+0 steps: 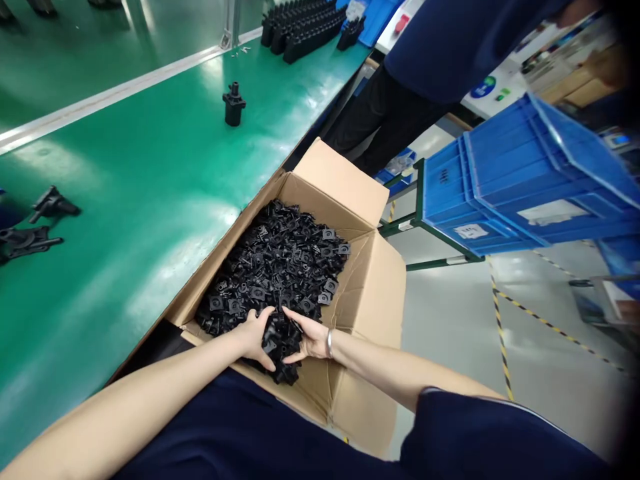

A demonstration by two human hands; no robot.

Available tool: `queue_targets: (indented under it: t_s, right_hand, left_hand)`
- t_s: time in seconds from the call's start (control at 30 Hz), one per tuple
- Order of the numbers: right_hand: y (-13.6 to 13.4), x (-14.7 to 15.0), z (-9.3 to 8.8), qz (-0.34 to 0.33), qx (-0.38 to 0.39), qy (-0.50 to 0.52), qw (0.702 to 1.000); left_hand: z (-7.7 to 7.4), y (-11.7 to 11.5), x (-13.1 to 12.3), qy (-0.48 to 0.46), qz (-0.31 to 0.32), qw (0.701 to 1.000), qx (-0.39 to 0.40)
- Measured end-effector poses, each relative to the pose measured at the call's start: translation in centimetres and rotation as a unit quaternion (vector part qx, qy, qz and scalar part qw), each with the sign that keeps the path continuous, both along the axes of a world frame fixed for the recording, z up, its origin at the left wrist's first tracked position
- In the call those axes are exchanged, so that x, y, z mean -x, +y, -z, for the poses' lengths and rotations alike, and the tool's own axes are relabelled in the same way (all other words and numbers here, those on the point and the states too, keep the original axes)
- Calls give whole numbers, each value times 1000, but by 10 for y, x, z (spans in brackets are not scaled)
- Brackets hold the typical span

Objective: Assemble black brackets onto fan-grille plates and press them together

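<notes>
A cardboard box with its flaps folded out holds a heap of small black plastic parts, many with a square flange and a round hole. Both my hands reach into its near end. My left hand curves around a clump of these parts from the left. From the right, my right hand, with a metal bracelet at the wrist, cups the same clump. Thumbs and fingertips come close together around it, and the parts fill the space between my palms.
Left of the box runs a green-topped bench. A single black part stands upright on it, with rows of black parts behind. More black parts lie at far left. Blue crates and a person in dark clothes are right.
</notes>
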State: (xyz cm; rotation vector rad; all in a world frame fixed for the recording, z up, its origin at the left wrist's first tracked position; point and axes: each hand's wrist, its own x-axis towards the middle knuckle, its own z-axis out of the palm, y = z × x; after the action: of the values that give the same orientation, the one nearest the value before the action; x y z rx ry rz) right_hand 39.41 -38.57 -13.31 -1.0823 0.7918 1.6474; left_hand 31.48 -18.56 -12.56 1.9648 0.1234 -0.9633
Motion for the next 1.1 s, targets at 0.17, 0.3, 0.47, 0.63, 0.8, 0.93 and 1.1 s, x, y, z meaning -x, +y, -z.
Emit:
queue_targets:
  t_s: [0.17, 0.3, 0.47, 0.63, 0.8, 0.93, 1.1]
  right_hand:
    - [5, -3, 1, 15, 5, 8, 1000]
    - [14, 1, -8, 52, -10, -4, 999]
    - [36, 16, -11, 111, -13, -52, 992]
    - [42, 19, -29, 204, -35, -177, 962]
    - [46, 12, -44, 236, -47, -235, 942]
    - [52, 13, -59, 237, -48, -252, 937]
    - [68, -16, -121, 198, -86, -368, 904]
  left_hand:
    - [-4, -2, -6, 16, -34, 999, 15]
    - [-12, -1, -2, -31, -86, 994, 54]
    - [-18, 5, 1, -67, -131, 987, 57]
    - [-38, 4, -11, -119, -138, 981, 61]
    - [-47, 2, -18, -140, -147, 978, 51]
    - [-54, 4, -14, -146, -158, 975, 45]
    - [-118, 23, -31, -269, -155, 950, 38]
